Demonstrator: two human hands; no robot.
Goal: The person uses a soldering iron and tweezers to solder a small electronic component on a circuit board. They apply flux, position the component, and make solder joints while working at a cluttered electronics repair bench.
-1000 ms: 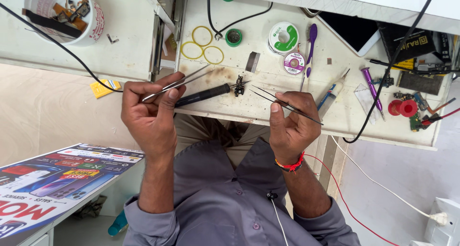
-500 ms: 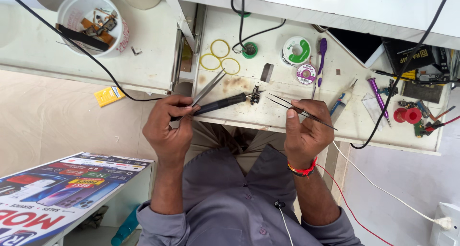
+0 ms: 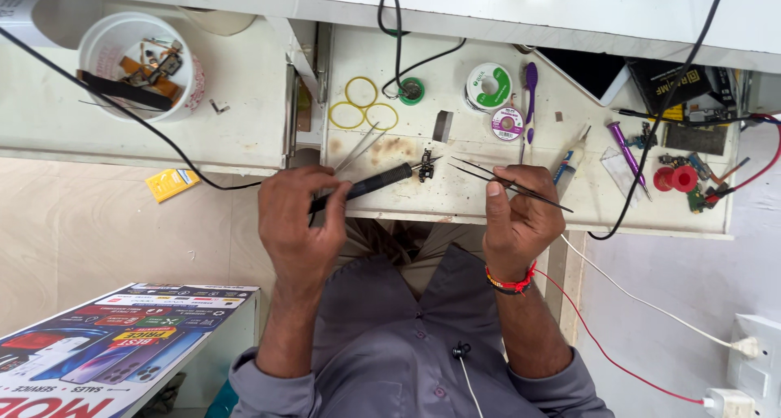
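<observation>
White surface (image 3: 455,198) cluttered, stained. Left hand (image 3: 297,223), fingers closed on black soldering iron (image 3: 370,182), tip at small dark part (image 3: 425,166) mid-surface. Right hand (image 3: 517,214) pinches tweezers (image 3: 504,182), tips just short of part. Work underway, part not lifted. Nearby: yellow rings (image 3: 362,105), solder spool (image 3: 488,86), tub of scraps (image 3: 138,64); black cable (image 3: 399,43) trails close by.

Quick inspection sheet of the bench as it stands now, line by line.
Surface: white bench top, scorch-stained near the middle.
Job's things: black-handled soldering iron tip at a small dark part; tweezers point toward it.
Clutter: yellow rubber bands, solder wick reels, purple tool, white cup of parts.
Hands: left hand grips the iron plus spare tweezers; right hand holds tweezers.
Cables: black cord, red wire.
Surroundings: printed poster, wall socket.
</observation>
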